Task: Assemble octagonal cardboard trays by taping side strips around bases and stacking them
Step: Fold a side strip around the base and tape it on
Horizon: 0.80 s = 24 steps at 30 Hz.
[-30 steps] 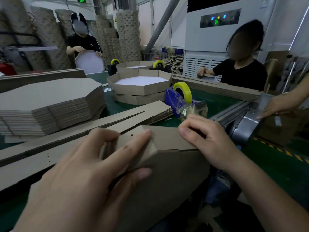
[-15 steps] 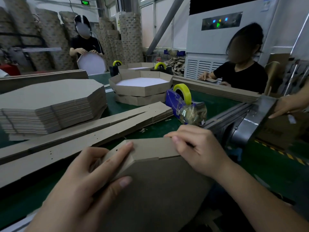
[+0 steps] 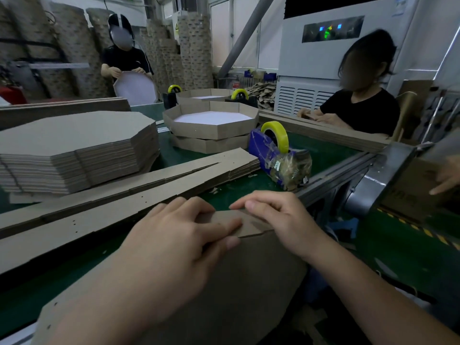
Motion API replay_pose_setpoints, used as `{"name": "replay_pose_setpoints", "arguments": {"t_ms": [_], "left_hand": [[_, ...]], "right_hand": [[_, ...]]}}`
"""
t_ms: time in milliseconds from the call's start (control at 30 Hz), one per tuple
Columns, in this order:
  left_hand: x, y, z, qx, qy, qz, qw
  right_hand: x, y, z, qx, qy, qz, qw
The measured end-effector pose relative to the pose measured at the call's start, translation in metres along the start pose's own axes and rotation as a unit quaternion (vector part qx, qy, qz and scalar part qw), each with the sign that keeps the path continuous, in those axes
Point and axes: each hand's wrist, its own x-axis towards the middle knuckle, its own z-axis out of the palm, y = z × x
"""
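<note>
A brown octagonal cardboard tray (image 3: 249, 275) stands tilted against the near table edge, its underside facing me. My left hand (image 3: 174, 240) grips the folded side strip (image 3: 251, 224) at the tray's top edge, fingers over the strip and thumb on the base. My right hand (image 3: 278, 215) pinches the same strip just to the right, fingers curled over its top. The two hands almost touch. Two finished trays (image 3: 211, 128) are stacked farther back on the green table.
A blue tape dispenser (image 3: 276, 150) with a yellow roll stands right of centre. Flat side strips (image 3: 149, 185) lie across the table, with a pile of octagonal bases (image 3: 74, 145) at the left. Two other workers stand behind; another person's hand (image 3: 448, 175) shows at the right edge.
The tray has dropped lower and nearer to me. Both hands slid along the strip toward each other, the left moving right onto the top edge.
</note>
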Motion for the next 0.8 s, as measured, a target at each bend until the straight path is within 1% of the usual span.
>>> {"name": "replay_pose_setpoints", "arguments": {"t_ms": [33,100,200,233,267,300,333,367,400,433,467,533,567,600,733,800], "left_hand": [[0.0,0.0,0.0,-0.009,0.006,-0.003,1.0],[0.002,-0.004,0.004,-0.008,0.016,-0.006,1.0],[0.002,-0.01,0.006,-0.022,0.019,-0.005,1.0],[0.002,-0.011,0.006,-0.027,0.024,-0.006,0.999],[0.002,-0.012,0.007,-0.035,0.024,-0.013,0.999],[0.001,-0.015,0.008,-0.042,0.025,-0.018,0.999],[0.0,-0.017,0.009,-0.051,0.028,-0.019,0.998],[-0.001,-0.019,0.01,-0.058,0.029,-0.019,0.998],[-0.002,-0.02,0.01,-0.06,0.03,-0.017,0.998],[-0.002,-0.02,0.01,-0.06,0.031,-0.016,0.998],[-0.002,-0.02,0.01,-0.059,0.03,-0.016,0.998],[-0.003,-0.019,0.01,-0.062,0.026,-0.019,0.998],[-0.003,-0.019,0.01,-0.066,0.029,-0.019,0.997],[-0.003,-0.018,0.01,-0.07,0.033,-0.019,0.997],[-0.002,-0.019,0.011,-0.081,0.034,-0.013,0.996],[-0.003,-0.019,0.011,-0.09,0.034,-0.011,0.995]], "right_hand": [[0.0,0.002,-0.001,0.037,-0.012,0.028,0.999],[0.001,0.006,0.0,0.066,-0.024,0.048,0.996],[0.007,0.007,-0.003,0.047,-0.053,0.046,0.996],[0.011,0.009,-0.01,0.03,-0.038,0.045,0.998],[0.017,0.011,-0.02,0.018,0.006,0.048,0.999],[0.026,0.015,-0.034,0.014,0.077,0.056,0.995],[0.037,0.021,-0.051,0.004,0.164,0.07,0.984],[0.051,0.028,-0.069,-0.03,0.246,0.089,0.965],[0.066,0.037,-0.088,-0.086,0.3,0.118,0.943],[0.08,0.046,-0.105,-0.14,0.312,0.161,0.926],[0.092,0.056,-0.119,-0.177,0.29,0.215,0.916],[0.109,0.076,-0.133,-0.22,0.196,0.317,0.902],[0.114,0.082,-0.135,-0.226,0.16,0.345,0.897],[0.117,0.086,-0.136,-0.218,0.144,0.361,0.895],[0.122,0.089,-0.141,-0.109,0.15,0.389,0.902],[0.12,0.091,-0.143,-0.043,0.166,0.401,0.9]]}}
